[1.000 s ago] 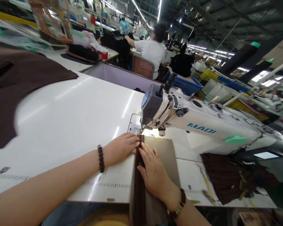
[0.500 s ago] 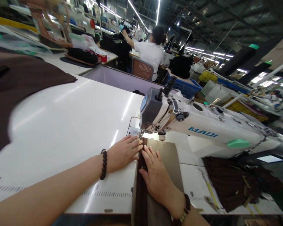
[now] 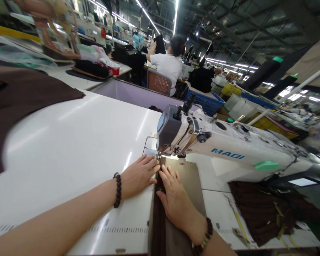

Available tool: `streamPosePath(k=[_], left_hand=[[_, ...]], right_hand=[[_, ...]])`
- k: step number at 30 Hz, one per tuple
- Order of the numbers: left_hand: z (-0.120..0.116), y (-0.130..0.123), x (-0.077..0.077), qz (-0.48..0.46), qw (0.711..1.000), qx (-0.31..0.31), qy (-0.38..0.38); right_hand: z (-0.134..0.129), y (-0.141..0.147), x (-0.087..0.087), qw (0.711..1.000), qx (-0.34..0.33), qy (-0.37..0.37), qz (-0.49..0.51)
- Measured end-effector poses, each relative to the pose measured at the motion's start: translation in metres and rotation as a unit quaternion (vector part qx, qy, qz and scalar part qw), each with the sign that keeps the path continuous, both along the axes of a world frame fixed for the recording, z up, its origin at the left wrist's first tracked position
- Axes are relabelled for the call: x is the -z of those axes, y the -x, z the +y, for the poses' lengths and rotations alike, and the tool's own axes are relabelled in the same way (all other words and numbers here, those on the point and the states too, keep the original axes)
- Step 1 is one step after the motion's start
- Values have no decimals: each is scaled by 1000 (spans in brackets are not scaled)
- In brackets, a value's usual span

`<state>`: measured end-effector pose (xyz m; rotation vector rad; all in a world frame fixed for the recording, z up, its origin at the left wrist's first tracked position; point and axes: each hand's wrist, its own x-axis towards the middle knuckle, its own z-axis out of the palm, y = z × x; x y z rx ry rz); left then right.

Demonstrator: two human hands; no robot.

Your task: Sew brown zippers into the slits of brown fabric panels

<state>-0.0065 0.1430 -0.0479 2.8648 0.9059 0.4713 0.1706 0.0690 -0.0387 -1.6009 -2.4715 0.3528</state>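
Observation:
A white sewing machine (image 3: 224,145) stands over the table, its needle area just beyond my fingertips. Under the presser foot runs a dark brown zipper strip (image 3: 159,217) along an olive-tan fabric piece (image 3: 188,177), which hangs down over the table's front edge. My left hand (image 3: 140,174) lies flat, its fingertips on the strip's left edge close to the foot. My right hand (image 3: 176,199) rests palm down on the fabric, fingers stretched toward the foot and thumb beside a small metal zipper pull (image 3: 159,190). Both hands press from above without gripping. The needle tip is too small to make out.
Brown fabric (image 3: 29,92) lies on the left of the white table (image 3: 96,142). To the right are a stack of dark brown pieces with zippers (image 3: 266,209) and a yellow tape measure (image 3: 240,220). Beyond a lilac trough (image 3: 133,93), a person in white (image 3: 166,67) sits working.
My hands stay almost in place on the fabric, with the view shifted slightly. The person in front now holds up a black piece of cloth.

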Motion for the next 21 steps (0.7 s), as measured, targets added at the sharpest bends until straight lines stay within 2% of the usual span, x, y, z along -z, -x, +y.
streamPosePath(k=[8, 13, 17, 21], left_hand=[[2, -1, -2, 4, 1000, -1, -15], [-4, 1, -6, 16, 999, 33, -40], [-23, 7, -8, 30, 996, 84, -21], [-56, 15, -13, 8, 993, 115, -15]], right_hand=[[5, 0, -5, 1000, 1, 2, 7], [12, -6, -17, 1000, -8, 8, 0], [14, -11, -16, 1000, -14, 6, -1], [13, -13, -9, 1000, -19, 1, 9]])
